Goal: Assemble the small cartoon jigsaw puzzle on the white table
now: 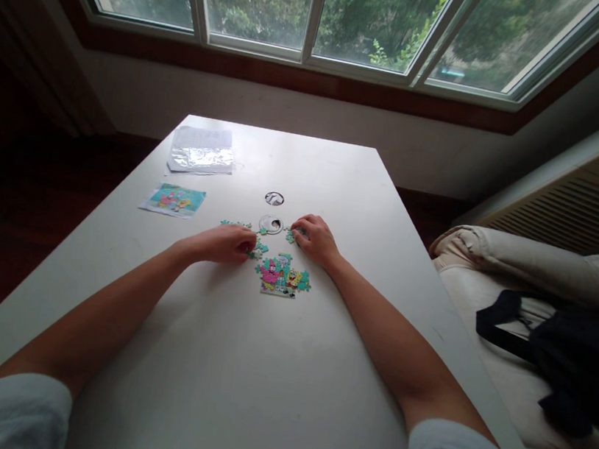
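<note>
A partly joined jigsaw puzzle [281, 278] with pink, yellow and teal cartoon figures lies on the white table between my forearms. Just left above it, my left hand [231, 243] is closed, its curled fingertips at a teal puzzle piece [260, 249] among several loose ones. My right hand [315, 238] is bent down over a small group of teal puzzle pieces [291, 236], thumb and fingers pinching at one; its fingertips partly hide them. Other loose pieces show behind my left hand.
Round black-and-white marks [275, 199] are on the table [231, 393] beyond the hands. A picture card [173, 200] and a clear plastic packet [203, 151] lie at the left. A dark bag [587, 354] rests on a pale sofa [551, 260] to the right.
</note>
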A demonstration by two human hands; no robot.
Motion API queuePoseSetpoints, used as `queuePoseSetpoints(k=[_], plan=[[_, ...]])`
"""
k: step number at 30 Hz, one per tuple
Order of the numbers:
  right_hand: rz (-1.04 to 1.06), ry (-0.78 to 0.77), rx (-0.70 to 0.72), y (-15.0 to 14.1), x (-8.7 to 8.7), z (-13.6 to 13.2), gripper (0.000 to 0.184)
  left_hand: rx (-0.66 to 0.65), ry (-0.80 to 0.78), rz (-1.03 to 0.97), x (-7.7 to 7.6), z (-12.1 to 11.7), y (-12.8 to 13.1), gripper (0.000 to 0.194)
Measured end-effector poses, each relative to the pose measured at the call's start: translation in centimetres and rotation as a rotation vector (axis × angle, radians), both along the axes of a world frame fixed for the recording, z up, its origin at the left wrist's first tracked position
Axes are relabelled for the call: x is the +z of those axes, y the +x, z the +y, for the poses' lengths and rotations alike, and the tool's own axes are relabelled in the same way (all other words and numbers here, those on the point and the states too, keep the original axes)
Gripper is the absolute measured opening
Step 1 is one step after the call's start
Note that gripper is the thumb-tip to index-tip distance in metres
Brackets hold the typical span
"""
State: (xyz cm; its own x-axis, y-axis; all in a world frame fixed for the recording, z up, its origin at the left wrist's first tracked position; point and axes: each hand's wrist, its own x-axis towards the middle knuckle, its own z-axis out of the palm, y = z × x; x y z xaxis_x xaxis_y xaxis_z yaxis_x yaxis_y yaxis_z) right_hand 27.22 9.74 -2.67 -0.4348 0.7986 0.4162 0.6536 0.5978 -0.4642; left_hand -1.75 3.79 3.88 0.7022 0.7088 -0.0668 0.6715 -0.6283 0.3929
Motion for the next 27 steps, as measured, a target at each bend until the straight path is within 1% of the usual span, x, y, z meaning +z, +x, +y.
queuePoseSetpoints(k=[3,8,18,23,27], plan=[[-0.003,-0.001,-0.002,0.0,0.0,0.0,0.014,-0.004,0.007,0.013,0.2,-0.1,0.1,0.005],[-0.006,-0.004,-0.002,0.0,0.1,0.0,0.014,-0.017,-0.009,-0.013,0.5,-0.3,0.3,0.009],[-0.014,-0.009,-0.005,0.0,0.1,-0.1,0.015,0.023,-0.136,-0.126,0.3,-0.2,0.2,0.012],[-0.014,-0.011,-0.011,0.0,0.1,-0.1,0.015,-0.031,-0.169,-0.139,0.6,-0.6,0.7,0.011],[-0.010,-0.005,-0.010,0.0,0.1,-0.1,0.014,-0.123,-0.229,-0.150,1.1,-1.2,1.5,0.014]])
